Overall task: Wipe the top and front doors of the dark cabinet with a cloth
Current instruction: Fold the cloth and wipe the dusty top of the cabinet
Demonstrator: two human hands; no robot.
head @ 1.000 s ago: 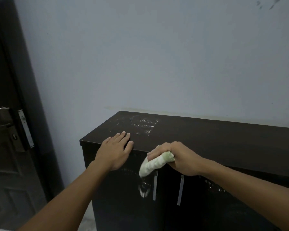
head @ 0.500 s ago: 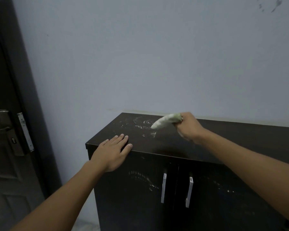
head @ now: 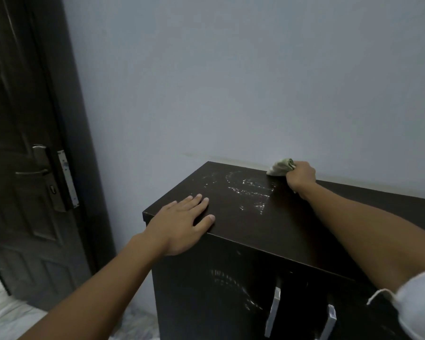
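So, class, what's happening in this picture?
A person is wiping a dark wooden cabinet that stands against a pale wall. The right hand grips a bunched pale green cloth at the back edge of the cabinet top, near the wall. The left hand lies flat on the front left corner, fingers spread. Whitish smears show on the top between the hands, and more marks on the left front door, beside the silver handles.

The dark cabinet (head: 292, 224) carried a flat left hand (head: 182, 224) at eight o'clock and a bunched cloth (head: 280, 166) at one, amid whitish smears (head: 248, 190).
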